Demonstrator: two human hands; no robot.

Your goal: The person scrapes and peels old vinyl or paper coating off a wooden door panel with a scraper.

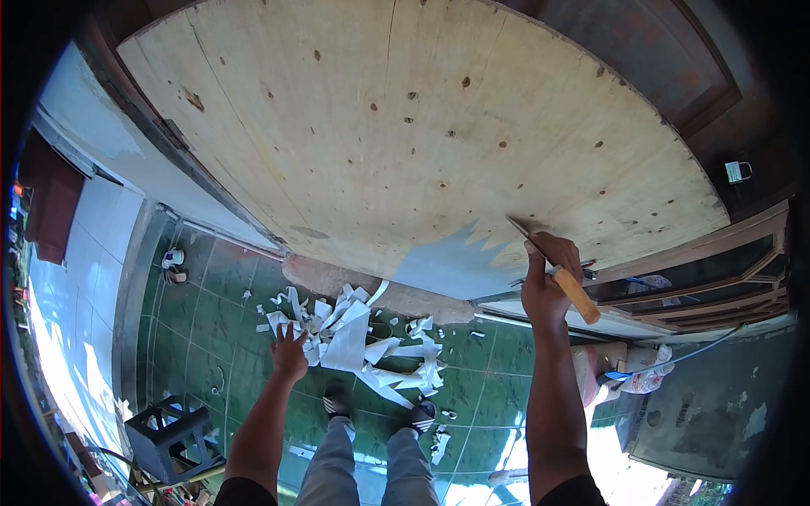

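Observation:
My right hand (548,274) is closed around a knife with an orange-brown wooden handle (577,297). Its dark blade points up and left, with the tip at the surface of a large curved-edged plywood board (354,143). Left of the blade, a grey-blue patch (451,260) with a jagged upper edge covers the lower part of the board. My left hand (289,352) hangs in the air with its fingers spread and nothing in them. Below and behind it, torn white strips (346,337) lie heaped on the floor.
Green tiles (207,325) cover the floor around my sandalled feet (337,396). A black plastic crate (173,438) sits at lower left. At right are a framed glass panel (700,282), a padlock (737,172), sacks (645,373) and a blue hose (696,354).

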